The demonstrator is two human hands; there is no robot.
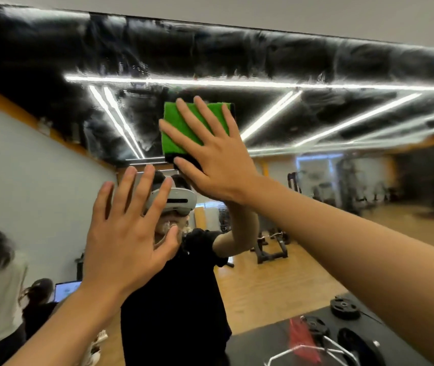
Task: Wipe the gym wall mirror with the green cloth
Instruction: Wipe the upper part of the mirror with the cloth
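The green cloth (181, 128) is seen just above the centre of the frame, laid flat against the gym wall mirror (52, 62). It is covered in part by the right hand (216, 159), whose fingers are spread straight across it. The cloth's upper edge and left side are left showing beyond the fingertips, and a dark strip is seen along its lower edge beside the thumb. The cloth is pressed to the glass by the flat palm and fingers; it is not gripped or pinched.

The left hand (126, 241) is held up below and to the left of the cloth, well apart from it. Its fingers are straight and fanned wide, and nothing is held in it. Whether the glass is touched by this hand cannot be told.

In the mirror, a reflected figure in a black shirt and a white headset (181, 200) is partly hidden behind both hands. Black weight plates (345, 309) are seen at the lower right of the frame.
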